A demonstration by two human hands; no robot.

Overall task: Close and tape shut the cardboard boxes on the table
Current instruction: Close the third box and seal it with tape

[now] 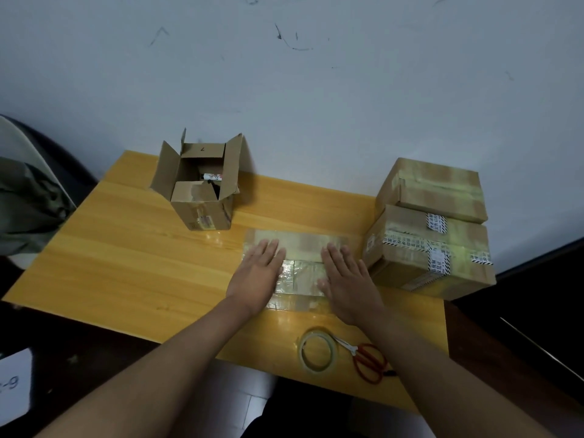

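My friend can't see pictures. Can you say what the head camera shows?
Two flat hands, left and right, press on a taped flat box on a yellow table. An open box stands behind, two taped boxes are stacked at right, and tape and scissors lie nearby.

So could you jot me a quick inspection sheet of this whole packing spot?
Surface: yellow wooden table, glossy.
Job's things: flat tape-covered cardboard box under both hands; open brown cardboard box, flaps up, items inside; two taped boxes stacked at right.
Clutter: clear tape roll beside red-handled scissors, near edge.
Grips: left hand and right hand flat, pressing the box top.
Cables: nothing seen.
Surroundings: scuffed white wall; dark chair at left.
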